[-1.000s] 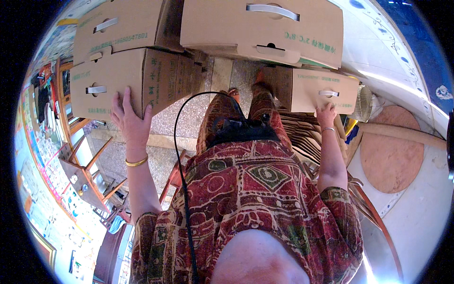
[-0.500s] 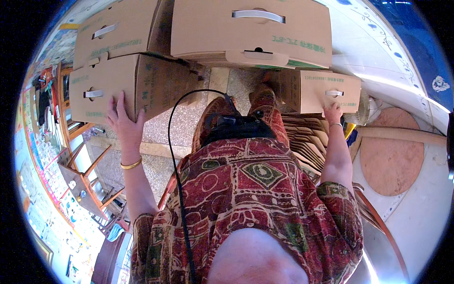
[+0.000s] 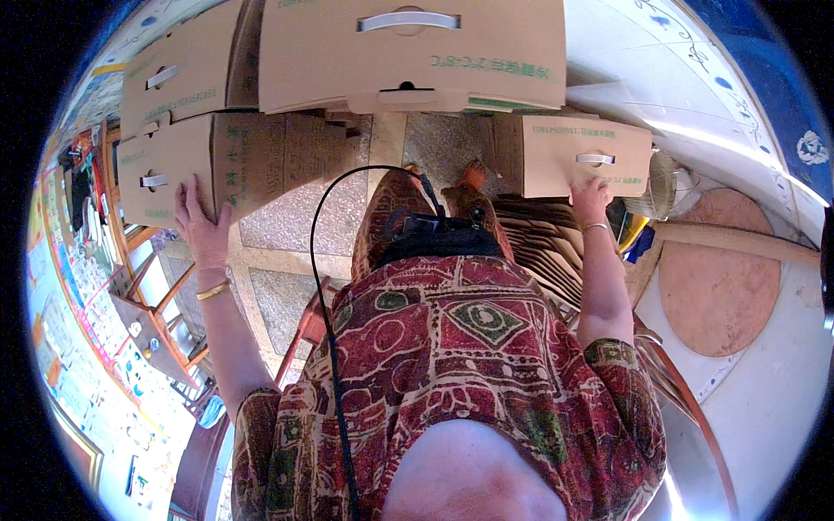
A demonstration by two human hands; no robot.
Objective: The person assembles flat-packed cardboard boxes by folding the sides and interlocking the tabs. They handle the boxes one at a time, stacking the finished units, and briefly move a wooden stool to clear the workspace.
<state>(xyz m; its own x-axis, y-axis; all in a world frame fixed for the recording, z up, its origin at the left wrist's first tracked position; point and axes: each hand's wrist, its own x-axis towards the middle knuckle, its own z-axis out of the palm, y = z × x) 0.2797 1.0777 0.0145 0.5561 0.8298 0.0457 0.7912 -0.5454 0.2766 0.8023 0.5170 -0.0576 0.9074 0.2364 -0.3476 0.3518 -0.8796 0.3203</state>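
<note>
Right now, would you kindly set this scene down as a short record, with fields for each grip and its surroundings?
Left grip: spread on the lower-left brown cardboard box
Right grip: touching the smaller brown cardboard box at right, just below its white strap handle
Ahead: large brown cardboard box
Near right forearm: layered brown cardboard sheets
Far right: rounded pinkish-brown board
Floor: speckled grey tiles

The cardboard boxes [image 3: 347, 65] were brown with green lettering [image 3: 491, 68] and whitish handles [image 3: 408, 18]; the shirt [image 3: 469, 347] bore a red, cream and green geometric pattern; the bracelet [image 3: 214, 289] was gold, the cable [image 3: 333, 347] black.
</note>
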